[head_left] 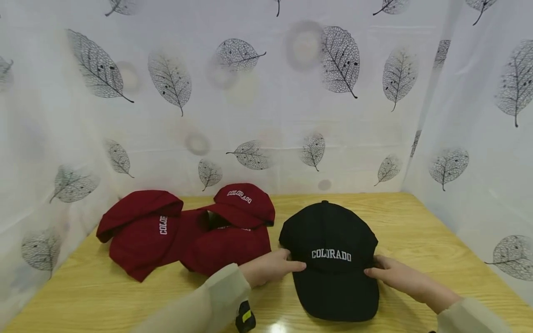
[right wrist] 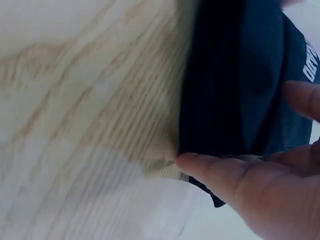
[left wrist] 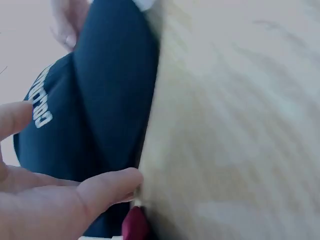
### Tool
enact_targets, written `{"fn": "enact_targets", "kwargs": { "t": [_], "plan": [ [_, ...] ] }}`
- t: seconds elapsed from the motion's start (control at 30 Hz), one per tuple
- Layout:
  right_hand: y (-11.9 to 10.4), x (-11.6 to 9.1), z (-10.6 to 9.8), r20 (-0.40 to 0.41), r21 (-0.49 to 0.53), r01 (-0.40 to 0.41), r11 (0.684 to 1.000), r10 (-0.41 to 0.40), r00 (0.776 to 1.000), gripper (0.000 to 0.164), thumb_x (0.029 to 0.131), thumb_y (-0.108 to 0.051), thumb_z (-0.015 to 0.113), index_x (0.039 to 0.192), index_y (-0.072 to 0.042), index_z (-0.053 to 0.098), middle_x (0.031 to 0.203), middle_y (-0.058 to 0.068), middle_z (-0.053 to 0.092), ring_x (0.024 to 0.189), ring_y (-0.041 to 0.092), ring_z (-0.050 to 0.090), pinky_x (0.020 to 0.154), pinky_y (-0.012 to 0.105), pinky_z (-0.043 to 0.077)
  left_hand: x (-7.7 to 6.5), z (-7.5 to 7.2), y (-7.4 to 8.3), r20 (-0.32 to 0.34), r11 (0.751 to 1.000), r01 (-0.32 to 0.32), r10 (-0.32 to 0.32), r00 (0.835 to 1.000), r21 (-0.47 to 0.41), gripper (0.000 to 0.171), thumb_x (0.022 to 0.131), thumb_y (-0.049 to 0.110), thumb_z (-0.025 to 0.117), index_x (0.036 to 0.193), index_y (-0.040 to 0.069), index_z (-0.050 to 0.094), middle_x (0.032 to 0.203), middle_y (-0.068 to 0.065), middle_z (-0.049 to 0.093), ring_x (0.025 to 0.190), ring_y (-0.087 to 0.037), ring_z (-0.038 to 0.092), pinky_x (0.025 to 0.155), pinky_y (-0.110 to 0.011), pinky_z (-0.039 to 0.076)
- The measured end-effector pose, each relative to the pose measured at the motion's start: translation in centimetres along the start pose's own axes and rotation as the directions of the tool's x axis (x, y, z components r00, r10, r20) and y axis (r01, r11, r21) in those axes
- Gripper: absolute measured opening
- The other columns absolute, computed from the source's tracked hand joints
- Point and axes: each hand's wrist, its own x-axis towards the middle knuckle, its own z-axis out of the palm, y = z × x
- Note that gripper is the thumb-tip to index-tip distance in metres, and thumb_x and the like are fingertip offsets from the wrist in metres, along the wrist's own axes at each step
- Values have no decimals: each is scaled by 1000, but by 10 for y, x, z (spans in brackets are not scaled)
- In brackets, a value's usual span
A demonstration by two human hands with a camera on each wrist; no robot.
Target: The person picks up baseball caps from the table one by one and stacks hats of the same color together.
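Head: the black cap [head_left: 329, 240] is on the table [head_left: 420, 231], beside red caps [head_left: 145, 245]; left hand [head_left: 272, 267] and right hand [head_left: 397, 275] grip its sides. Left wrist: parted thumb and fingers straddle it (thumb by the lettering [left wrist: 41, 105]). Right wrist: similar hold.

Your black cap [head_left: 329, 231] looks like matt cloth, same as those red caps [head_left: 139, 243]; you've got a slightly glossy wood-grain table [head_left: 416, 222] and smooth curtain [head_left: 275, 111].
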Motion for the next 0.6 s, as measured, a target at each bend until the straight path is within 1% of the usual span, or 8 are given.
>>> {"fn": "enact_targets", "kwargs": {
  "t": [0.07,0.1,0.13,0.2,0.33,0.5,0.53,0.6],
  "plan": [
    [2,2,1,-13,-15,19,1000,-19,1000,77,91,-34,48,133,19,11,138,39,14,126,53,14,96,58,25,2,5,-2,-2,1000,-1,1,1000,-24,72,86,34,58,135,-9,26,110,-15,48,82,-21,46,82,-37,39],
    [2,3,2,-25,-21,30,999,-30,999,76,91,-34,49,133,19,12,138,39,16,126,52,16,96,56,27,3,7,-3,-8,999,-1,0,1000,-39,73,85,34,58,135,-9,25,120,-17,45,94,-24,48,89,-40,37],
    [3,4,2,-33,-19,35,999,-36,999,75,91,-33,49,133,18,14,138,39,17,126,52,19,95,55,30,4,8,-3,-19,999,-2,1,1000,-53,75,85,33,58,136,-10,24,132,-20,37,109,-28,44,95,-44,32],
    [4,6,2,-39,-2,47,999,-47,998,73,91,-32,50,133,18,16,136,38,23,123,50,26,91,51,36,6,11,-4,-46,997,-1,-2,999,-75,75,85,32,58,136,-11,24,141,-23,28,125,-34,33,98,-48,29],
    [3,10,2,-44,42,52,998,-50,998,70,92,-29,50,133,18,18,131,37,33,117,45,40,86,44,43,10,18,-3,-79,989,0,-12,997,-150,73,85,26,58,136,-12,21,141,-27,25,125,-38,34,93,-47,36],
    [-1,13,5,-78,-5,67,998,-67,995,67,91,-28,50,132,18,23,123,33,43,107,38,51,81,41,46,11,29,3,-119,962,1,-35,992,-274,77,84,18,59,137,-13,12,143,-30,16,123,-40,36,85,-44,43],
    [-2,13,6,-86,-17,66,998,-67,994,66,91,-28,51,131,18,23,121,33,45,105,37,52,80,41,46,11,31,4,-126,958,4,-41,991,-287,79,83,17,60,137,-13,10,143,-30,14,122,-41,35,84,-45,43],
    [-2,13,8,-96,-33,65,997,-68,993,65,91,-26,50,131,18,24,119,32,47,103,36,53,78,41,47,11,32,5,-135,963,8,-46,990,-270,81,82,18,61,138,-12,9,143,-29,14,122,-40,37,84,-46,43]
  ]
}}
